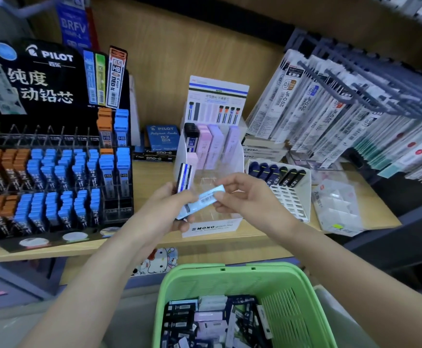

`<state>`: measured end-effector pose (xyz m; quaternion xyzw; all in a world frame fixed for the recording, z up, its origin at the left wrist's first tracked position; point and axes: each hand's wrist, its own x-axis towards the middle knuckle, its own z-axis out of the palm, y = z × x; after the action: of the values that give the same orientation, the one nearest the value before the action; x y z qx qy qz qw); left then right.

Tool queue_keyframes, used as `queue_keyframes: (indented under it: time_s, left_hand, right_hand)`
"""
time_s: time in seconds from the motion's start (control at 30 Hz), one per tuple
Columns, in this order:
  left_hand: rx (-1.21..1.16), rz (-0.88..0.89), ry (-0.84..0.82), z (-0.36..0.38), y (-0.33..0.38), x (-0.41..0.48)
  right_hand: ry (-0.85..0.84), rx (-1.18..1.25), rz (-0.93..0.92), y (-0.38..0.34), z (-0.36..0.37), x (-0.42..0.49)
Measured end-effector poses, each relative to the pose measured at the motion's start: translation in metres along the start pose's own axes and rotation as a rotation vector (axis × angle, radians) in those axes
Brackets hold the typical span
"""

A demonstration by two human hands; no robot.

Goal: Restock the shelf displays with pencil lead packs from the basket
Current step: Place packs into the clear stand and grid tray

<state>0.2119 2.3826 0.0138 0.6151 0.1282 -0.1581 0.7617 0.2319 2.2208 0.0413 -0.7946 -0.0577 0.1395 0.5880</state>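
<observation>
My left hand point(173, 205) grips a few lead packs in front of the clear MONO display stand point(212, 226); a blue-and-white striped pack point(185, 178) sticks up from it. My right hand point(240, 194) pinches the upper end of a light blue pack point(206, 198), whose lower end lies in my left hand. The stand's back rows hold pink and purple packs point(213, 144) and a black one. Below, the green basket point(287, 285) holds several loose packs in black, pink and white.
A black PILOT display point(56, 172) full of blue and orange lead cases fills the shelf's left. A white tray of dark cases point(277, 174) stands right of the stand. Refill packets hang on hooks point(343, 109) at the right. Clear plastic trays lie on the shelf's right end.
</observation>
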Motion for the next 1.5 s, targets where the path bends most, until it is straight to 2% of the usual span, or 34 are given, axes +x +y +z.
queue_keyframes:
  time_s: [0.1, 0.2, 0.27, 0.4, 0.5, 0.6, 0.73, 0.9, 1.17, 1.3, 1.4, 1.5]
  left_hand:
    - [0.044, 0.143, 0.039, 0.001, -0.001, 0.001]
    - [0.156, 0.234, 0.075, 0.003, -0.001, -0.001]
    - [0.189, 0.259, 0.056, 0.008, -0.001, -0.004]
    - [0.243, 0.284, 0.025, 0.018, -0.001, -0.007]
    - [0.223, 0.262, 0.067, 0.020, 0.002, -0.008]
    - [0.064, 0.192, 0.127, 0.019, 0.005, -0.005]
    - [0.038, 0.162, 0.177, 0.015, 0.006, -0.002]
    - [0.061, 0.168, 0.197, 0.011, 0.006, -0.001]
    - [0.094, 0.162, 0.221, 0.007, 0.008, 0.001]
    - [0.102, 0.154, 0.223, 0.005, 0.007, 0.002]
    - [0.086, 0.146, 0.217, 0.006, 0.008, 0.002]
    - [0.068, 0.144, 0.214, 0.007, 0.007, 0.002]
  right_hand:
    - [-0.010, -0.020, 0.043, 0.006, -0.009, -0.007]
    - [-0.078, -0.427, -0.014, 0.011, -0.010, -0.016]
    - [-0.095, -0.561, -0.095, 0.011, -0.006, -0.021]
    - [-0.070, -0.480, -0.131, 0.006, 0.001, -0.019]
    - [-0.059, -0.507, -0.139, 0.001, -0.002, -0.012]
    - [0.030, -0.448, -0.149, -0.006, -0.009, 0.001]
    - [0.212, -0.400, -0.189, -0.008, -0.018, 0.030]
    - [0.239, -0.353, -0.214, -0.001, -0.009, 0.055]
    - [0.235, -0.419, -0.273, 0.012, 0.003, 0.071]
    - [0.156, -0.437, -0.296, 0.012, 0.004, 0.071]
    - [0.138, -0.624, -0.328, 0.018, 0.006, 0.069]
    - [0.218, -0.716, -0.380, 0.018, 0.007, 0.069]
